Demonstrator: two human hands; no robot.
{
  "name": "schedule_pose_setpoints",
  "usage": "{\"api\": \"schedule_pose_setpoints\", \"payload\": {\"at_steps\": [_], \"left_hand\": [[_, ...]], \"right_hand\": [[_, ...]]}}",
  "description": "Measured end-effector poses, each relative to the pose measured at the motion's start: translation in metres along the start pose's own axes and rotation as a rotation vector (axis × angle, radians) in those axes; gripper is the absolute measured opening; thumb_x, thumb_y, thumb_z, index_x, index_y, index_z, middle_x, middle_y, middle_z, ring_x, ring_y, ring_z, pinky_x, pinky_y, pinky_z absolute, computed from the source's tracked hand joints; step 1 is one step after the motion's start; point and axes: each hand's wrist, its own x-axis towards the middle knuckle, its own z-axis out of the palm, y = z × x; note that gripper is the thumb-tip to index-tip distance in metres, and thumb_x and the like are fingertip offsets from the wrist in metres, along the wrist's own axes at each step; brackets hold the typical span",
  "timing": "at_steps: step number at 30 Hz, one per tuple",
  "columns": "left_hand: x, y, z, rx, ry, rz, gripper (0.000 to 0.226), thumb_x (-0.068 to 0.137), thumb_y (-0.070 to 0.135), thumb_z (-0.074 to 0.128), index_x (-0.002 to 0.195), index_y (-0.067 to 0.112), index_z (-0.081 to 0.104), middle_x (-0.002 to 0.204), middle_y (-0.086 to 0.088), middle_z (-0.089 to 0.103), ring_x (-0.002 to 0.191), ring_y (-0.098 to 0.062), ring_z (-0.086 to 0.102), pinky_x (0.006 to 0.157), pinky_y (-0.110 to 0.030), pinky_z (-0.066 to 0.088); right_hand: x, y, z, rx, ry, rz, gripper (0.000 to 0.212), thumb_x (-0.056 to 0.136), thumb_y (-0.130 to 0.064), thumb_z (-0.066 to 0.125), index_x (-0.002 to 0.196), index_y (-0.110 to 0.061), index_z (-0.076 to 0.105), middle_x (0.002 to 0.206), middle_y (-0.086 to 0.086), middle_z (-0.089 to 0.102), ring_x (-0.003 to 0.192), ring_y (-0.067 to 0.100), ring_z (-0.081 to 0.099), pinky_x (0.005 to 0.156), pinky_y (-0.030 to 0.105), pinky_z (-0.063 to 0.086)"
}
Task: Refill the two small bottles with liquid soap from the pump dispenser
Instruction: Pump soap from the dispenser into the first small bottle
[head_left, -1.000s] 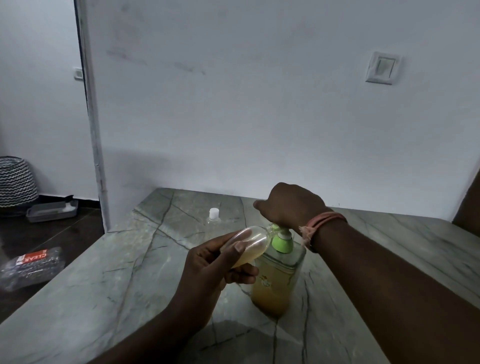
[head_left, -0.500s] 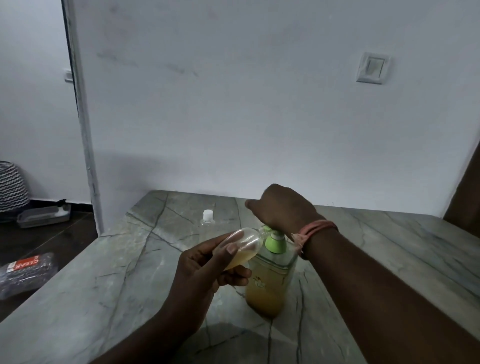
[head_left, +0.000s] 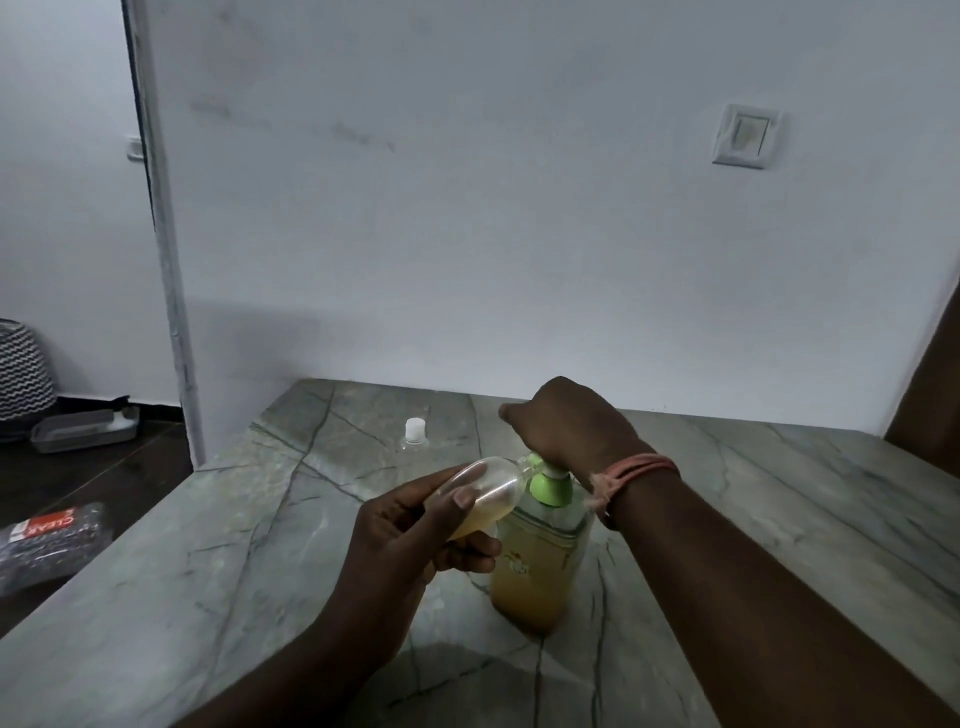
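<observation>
The surface is smooth grey-green stone with dark veins and a dull sheen, the small bottle and pump dispenser are clear glossy plastic, and the wall is matt white plaster.

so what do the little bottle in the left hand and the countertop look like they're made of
Small bottle: looks like thin clear plastic, glossy; the yellowish soap shows through its wall. Countertop: seems to be grey-green stone or a stone-look slab, smooth with a dull sheen, crossed by dark veins; the picture alone cannot settle real stone or imitation.
</observation>
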Motion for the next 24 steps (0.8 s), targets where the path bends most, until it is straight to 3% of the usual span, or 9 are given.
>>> {"api": "schedule_pose_setpoints", "payload": {"at_steps": [5,9,16,20,24], "left_hand": [[-0.001,0.002,0.002,0.015,0.007,0.0,0.044,0.074,0.037,0.073,0.115,0.021,0.076,0.105,-0.015,0.077,0.073,-0.03,0.074,0.062,-0.033,0.06],[0.0,0.002,0.002,0.001,0.003,0.006,0.046,0.074,0.037,0.073,0.117,0.021,0.075,0.108,-0.015,0.077,0.073,-0.031,0.073,0.063,-0.035,0.06],[0.001,-0.002,0.0,-0.001,0.005,0.005,0.043,0.074,0.036,0.073,0.114,0.022,0.077,0.105,-0.017,0.077,0.072,-0.03,0.074,0.061,-0.034,0.06],[0.0,-0.002,0.0,0.006,0.007,0.004,0.043,0.074,0.037,0.073,0.114,0.023,0.077,0.106,-0.015,0.077,0.072,-0.029,0.074,0.062,-0.034,0.06],[0.002,-0.002,-0.001,0.006,0.009,-0.003,0.043,0.075,0.034,0.074,0.116,0.021,0.076,0.107,-0.015,0.077,0.073,-0.03,0.073,0.063,-0.034,0.06]], "right_hand": [[-0.003,-0.002,-0.006,-0.067,-0.036,0.002,0.039,0.089,-0.049,0.052,0.065,-0.018,0.054,0.068,0.001,0.059,0.073,0.024,0.06,0.071,0.033,0.048],[0.0,-0.01,-0.012,-0.249,0.031,-0.063,0.033,0.087,-0.047,0.056,0.068,-0.02,0.051,0.07,-0.004,0.053,0.078,0.023,0.059,0.068,0.031,0.043],[0.003,0.004,0.002,-0.002,0.003,0.016,0.035,0.083,-0.036,0.061,0.057,-0.014,0.052,0.048,-0.001,0.052,0.056,0.021,0.054,0.057,0.029,0.043],[0.002,-0.003,-0.005,-0.141,0.001,-0.009,0.027,0.083,-0.038,0.06,0.067,-0.017,0.057,0.069,0.0,0.061,0.07,0.021,0.06,0.062,0.029,0.045],[0.005,-0.006,-0.008,-0.187,0.023,-0.051,0.03,0.085,-0.043,0.059,0.068,-0.018,0.054,0.07,-0.001,0.058,0.074,0.023,0.061,0.064,0.03,0.044]]}}
